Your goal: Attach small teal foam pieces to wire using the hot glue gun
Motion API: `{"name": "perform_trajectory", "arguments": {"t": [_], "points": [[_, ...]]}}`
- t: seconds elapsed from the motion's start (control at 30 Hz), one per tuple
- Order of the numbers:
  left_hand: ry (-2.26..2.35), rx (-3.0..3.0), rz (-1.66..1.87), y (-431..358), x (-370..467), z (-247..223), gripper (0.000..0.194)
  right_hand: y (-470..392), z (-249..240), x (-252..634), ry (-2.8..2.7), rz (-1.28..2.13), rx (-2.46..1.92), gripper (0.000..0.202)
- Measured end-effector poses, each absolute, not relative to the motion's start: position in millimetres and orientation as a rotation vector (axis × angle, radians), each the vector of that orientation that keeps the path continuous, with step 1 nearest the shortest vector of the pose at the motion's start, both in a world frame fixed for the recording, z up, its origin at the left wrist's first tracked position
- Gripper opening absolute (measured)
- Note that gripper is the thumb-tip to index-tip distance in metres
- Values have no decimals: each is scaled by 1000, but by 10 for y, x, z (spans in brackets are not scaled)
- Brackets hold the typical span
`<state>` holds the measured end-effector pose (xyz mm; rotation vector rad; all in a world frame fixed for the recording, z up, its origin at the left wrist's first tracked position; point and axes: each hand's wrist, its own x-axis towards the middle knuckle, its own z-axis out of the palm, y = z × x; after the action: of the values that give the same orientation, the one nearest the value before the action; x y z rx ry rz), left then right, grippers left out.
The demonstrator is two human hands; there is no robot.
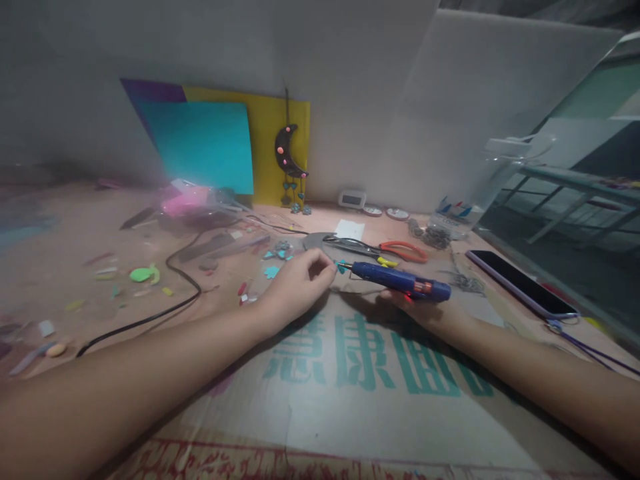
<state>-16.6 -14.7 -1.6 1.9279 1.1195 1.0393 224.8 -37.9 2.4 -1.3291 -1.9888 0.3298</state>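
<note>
My right hand [420,310] is wrapped round a dark blue hot glue gun [400,279] with a red light glowing on it. The gun's metal nozzle points left and meets the fingertips of my left hand [305,283]. Thumb and forefinger of that hand are pinched together; what they hold is too small to make out. A small teal piece [342,267] shows right beside the nozzle, and I cannot tell whether the fingers touch it. Left of my left hand lie a light-blue flower shape [271,272] and several grey and teal flower pieces [280,251].
Behind the hands lie pliers with orange handles [405,251]. A phone [520,283] lies at right, a black cord [193,293] at left among scattered scraps. A moon ornament [286,152] hangs before a yellow board [265,147]. Printed cardboard [320,417] covers the front.
</note>
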Motion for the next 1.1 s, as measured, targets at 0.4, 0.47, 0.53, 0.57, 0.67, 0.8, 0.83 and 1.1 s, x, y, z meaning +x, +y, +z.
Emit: {"name": "perform_trajectory", "arguments": {"t": [0.4, 0.47, 0.53, 0.57, 0.67, 0.8, 0.83, 1.1], "points": [[1124, 1927, 1062, -140, -162, -31, 18, -357, -4, 2289, -2064, 262, -1403, 22], [1133, 1913, 1070, -141, -164, -24, 19, -360, 0, 2279, -2056, 257, -1407, 26], [1141, 1912, 1068, -145, -165, -15, 19, -369, 11, 2267, -2041, 251, -1415, 28], [1144, 1915, 1065, -148, -165, -11, 19, -375, 18, 2262, -2034, 243, -1424, 28], [1143, 1938, 1062, -151, -165, -7, 18, -386, 33, 2257, -2020, 222, -1420, 25], [1146, 1959, 1067, -151, -162, -9, 18, -365, 5, 2282, -2038, 233, -1397, 26], [1147, 1955, 1067, -151, -161, -9, 18, -355, -12, 2294, -2047, 233, -1395, 26], [1132, 1937, 1071, -141, -166, -27, 19, -312, -145, 2404, -2031, 227, -1442, 17]]}}
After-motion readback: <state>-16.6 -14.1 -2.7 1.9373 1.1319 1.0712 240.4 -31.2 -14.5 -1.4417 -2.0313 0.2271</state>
